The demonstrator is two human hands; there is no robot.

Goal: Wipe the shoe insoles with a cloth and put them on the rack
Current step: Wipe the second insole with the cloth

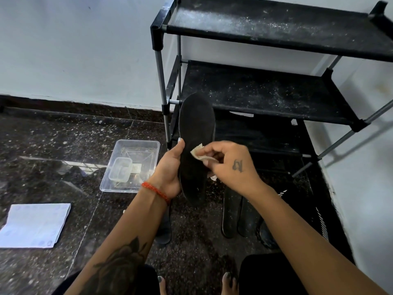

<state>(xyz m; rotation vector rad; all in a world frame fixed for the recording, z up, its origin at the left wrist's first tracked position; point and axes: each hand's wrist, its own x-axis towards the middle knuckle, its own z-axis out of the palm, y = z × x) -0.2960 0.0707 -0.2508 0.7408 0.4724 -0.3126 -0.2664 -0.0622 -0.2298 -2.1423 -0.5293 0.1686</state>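
The left hand (169, 173), a red thread band at its wrist, is closed around the near half of a long black foam insole (195, 133), thumb up along its left edge, holding it upright in front of the dusty black fabric-shelved shoe rack (265, 96). The right hand (229, 165), palm down with wrist bent, pinches a small crumpled beige cloth (198, 153) between thumb and fingers and presses it to the insole's middle. More dark insoles (231, 211) lie on the speckled floor below

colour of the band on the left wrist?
Red, a thin band around the wrist just below the left hand; head view.
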